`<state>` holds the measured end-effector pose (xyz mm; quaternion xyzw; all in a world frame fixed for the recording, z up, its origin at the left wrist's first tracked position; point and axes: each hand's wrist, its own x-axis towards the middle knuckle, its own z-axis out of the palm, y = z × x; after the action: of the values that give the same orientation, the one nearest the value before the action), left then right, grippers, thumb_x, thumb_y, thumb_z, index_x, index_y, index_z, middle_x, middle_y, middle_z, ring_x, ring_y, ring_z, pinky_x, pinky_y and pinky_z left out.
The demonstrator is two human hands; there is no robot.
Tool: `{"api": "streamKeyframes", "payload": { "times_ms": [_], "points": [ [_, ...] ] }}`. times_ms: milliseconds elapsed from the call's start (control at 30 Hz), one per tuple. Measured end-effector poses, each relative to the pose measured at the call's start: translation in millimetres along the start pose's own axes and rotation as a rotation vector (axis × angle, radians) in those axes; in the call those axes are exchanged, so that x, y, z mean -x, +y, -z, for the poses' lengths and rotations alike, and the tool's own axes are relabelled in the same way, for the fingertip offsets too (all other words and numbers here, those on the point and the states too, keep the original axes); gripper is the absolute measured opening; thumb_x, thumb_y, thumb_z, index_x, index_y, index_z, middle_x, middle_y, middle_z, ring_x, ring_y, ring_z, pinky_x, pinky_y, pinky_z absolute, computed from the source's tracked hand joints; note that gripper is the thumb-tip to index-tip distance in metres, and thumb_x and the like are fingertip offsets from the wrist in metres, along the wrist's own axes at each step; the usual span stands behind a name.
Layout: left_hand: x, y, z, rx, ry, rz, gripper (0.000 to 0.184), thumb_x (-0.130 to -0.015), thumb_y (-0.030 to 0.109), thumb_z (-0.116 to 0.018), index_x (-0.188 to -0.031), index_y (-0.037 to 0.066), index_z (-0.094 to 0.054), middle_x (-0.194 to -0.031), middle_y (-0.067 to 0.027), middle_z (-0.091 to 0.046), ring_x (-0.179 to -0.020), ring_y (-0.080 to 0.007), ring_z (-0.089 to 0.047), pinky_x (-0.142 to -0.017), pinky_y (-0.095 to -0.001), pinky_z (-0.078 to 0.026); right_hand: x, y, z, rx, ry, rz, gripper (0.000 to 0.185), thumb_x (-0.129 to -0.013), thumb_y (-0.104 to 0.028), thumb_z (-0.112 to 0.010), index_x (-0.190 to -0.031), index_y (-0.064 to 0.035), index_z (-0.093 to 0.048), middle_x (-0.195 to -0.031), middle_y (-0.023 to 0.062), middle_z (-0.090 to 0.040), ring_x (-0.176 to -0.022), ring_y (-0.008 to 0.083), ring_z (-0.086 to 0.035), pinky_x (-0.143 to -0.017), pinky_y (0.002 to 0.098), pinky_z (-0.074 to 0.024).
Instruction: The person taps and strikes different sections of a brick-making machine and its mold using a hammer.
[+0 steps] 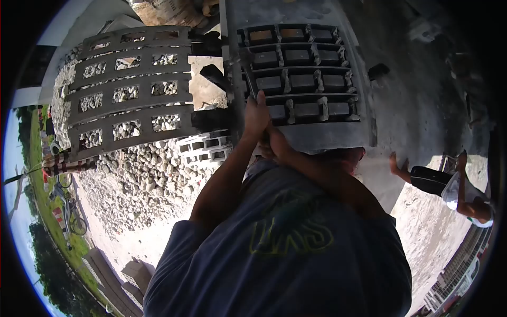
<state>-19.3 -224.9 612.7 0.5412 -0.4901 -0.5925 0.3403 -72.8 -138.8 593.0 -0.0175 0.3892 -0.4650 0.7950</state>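
Note:
A thin dark rod [249, 71] slants up along the left edge of a metal block mould [311, 132]. My left hand [256, 117] is closed around its lower end, thumb pointing up along it. Close below, my right hand [275, 143] is bent near my waist with its fingers curled; whether it also grips the rod is hidden by my left wrist. Inside the mould, several rows of rectangular cells [302, 82] have rough grey mix on the dividers between them.
Left of the mould, a slatted frame with rectangular openings [127, 113] lies over loose stones [153, 174]. Hollow blocks [203, 148] stand beside my left arm. At the right, another person [449, 187] stands on the pale ground. Stacked blocks [113, 280] are at lower left.

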Motion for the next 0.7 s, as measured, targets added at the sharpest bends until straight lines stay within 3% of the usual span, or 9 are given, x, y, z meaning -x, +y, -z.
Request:
{"api": "streamKeyframes", "payload": {
  "times_ms": [100,167,300,400,467,500,567,600,700],
  "points": [
    [23,47,6,0.065,-0.039,0.157,0.031,-0.094,0.039,-0.043,-0.085,0.009,-0.042,-0.058,0.0015,-0.04,-0.045,-0.0074,-0.038,-0.038,-0.0226,-0.03,28,-6,-27,0.059,-0.186,0.091,0.054,-0.088,-0.062,-0.034,-0.063,-0.0142,-0.043,-0.047,-0.0031,-0.037,-0.032,0.0075,-0.031,-0.03,0.0238,-0.0214],
    [56,75,11,0.253,-0.093,-0.066,0.034,-0.093,0.04,-0.045,-0.084,0.008,-0.041,-0.06,0.0,-0.041,-0.046,-0.0076,-0.039,-0.038,-0.0213,-0.03,33,3,-24,0.128,-0.31,0.218,0.054,-0.089,-0.06,-0.034,-0.066,-0.0125,-0.043,-0.047,-0.0016,-0.037,-0.034,0.0087,-0.032,-0.034,0.0243,-0.0234],
    [87,93,22,0.196,-0.204,-0.577,0.032,-0.094,0.034,-0.044,-0.086,0.003,-0.037,-0.056,-0.0021,-0.04,-0.041,-0.0077,-0.04,-0.035,-0.0197,-0.031,40,-7,-38,0.395,-0.427,0.467,0.045,-0.09,-0.05,-0.044,-0.072,-0.0095,-0.047,-0.057,-0.0007,-0.044,-0.049,0.0055,-0.04,-0.045,0.0217,-0.0291],
    [76,51,12,0.172,-0.125,-0.648,0.031,-0.094,0.033,-0.044,-0.083,0.005,-0.039,-0.054,-0.0007,-0.038,-0.04,-0.0079,-0.038,-0.034,-0.02,-0.031,20,19,-17,0.552,-0.324,0.916,0.047,-0.091,-0.051,-0.04,-0.068,-0.0109,-0.045,-0.053,-0.0013,-0.041,-0.042,0.0069,-0.037,-0.039,0.0249,-0.0273],
    [56,19,6,0.135,-0.007,-0.123,0.03,-0.094,0.033,-0.045,-0.079,0.007,-0.04,-0.054,0.0007,-0.037,-0.04,-0.0082,-0.038,-0.035,-0.0217,-0.031,8,36,14,0.124,-0.375,0.177,0.053,-0.091,-0.056,-0.033,-0.062,-0.0122,-0.041,-0.047,-0.0013,-0.036,-0.034,0.0093,-0.033,-0.033,0.0277,-0.0238],
    [43,10,11,0.131,-0.009,-0.128,0.03,-0.094,0.033,-0.045,-0.079,0.007,-0.04,-0.054,0.0007,-0.037,-0.04,-0.0082,-0.038,-0.035,-0.0217,-0.031,9,36,7,0.122,-0.379,0.183,0.053,-0.091,-0.056,-0.033,-0.062,-0.0122,-0.041,-0.047,-0.0013,-0.036,-0.034,0.0093,-0.033,-0.033,0.0277,-0.0238],
    [19,2,17,0.081,-0.049,0.118,0.028,-0.093,0.031,-0.046,-0.077,0.009,-0.041,-0.053,0.0022,-0.036,-0.04,-0.0083,-0.037,-0.036,-0.0233,-0.032,15,22,-16,-0.029,-0.036,-0.027,0.054,-0.088,-0.061,-0.033,-0.07,-0.0121,-0.048,-0.043,-0.0043,-0.03,-0.03,0.008,-0.028,-0.029,0.0247,-0.0212],
    [36,33,14,0.001,0.013,0.117,0.027,-0.093,0.03,-0.045,-0.078,0.009,-0.04,-0.054,0.0026,-0.037,-0.041,-0.0089,-0.037,-0.037,-0.0244,-0.032,27,18,-28,0.004,-0.136,0.026,0.06,-0.09,-0.062,-0.024,-0.058,-0.0127,-0.038,-0.044,-0.0004,-0.035,-0.029,0.0106,-0.029,-0.029,0.0272,-0.0208],
    [65,67,16,0.118,-0.012,-0.226,0.025,-0.094,0.025,-0.045,-0.092,0.0,-0.044,-0.056,0.0019,-0.044,-0.045,-0.0042,-0.041,-0.038,-0.0204,-0.033,33,16,-35,0.242,-0.304,0.43,0.054,-0.093,-0.053,-0.029,-0.061,-0.0115,-0.041,-0.045,-0.0023,-0.035,-0.03,0.0083,-0.028,-0.029,0.0281,-0.0204]
  ]
}}
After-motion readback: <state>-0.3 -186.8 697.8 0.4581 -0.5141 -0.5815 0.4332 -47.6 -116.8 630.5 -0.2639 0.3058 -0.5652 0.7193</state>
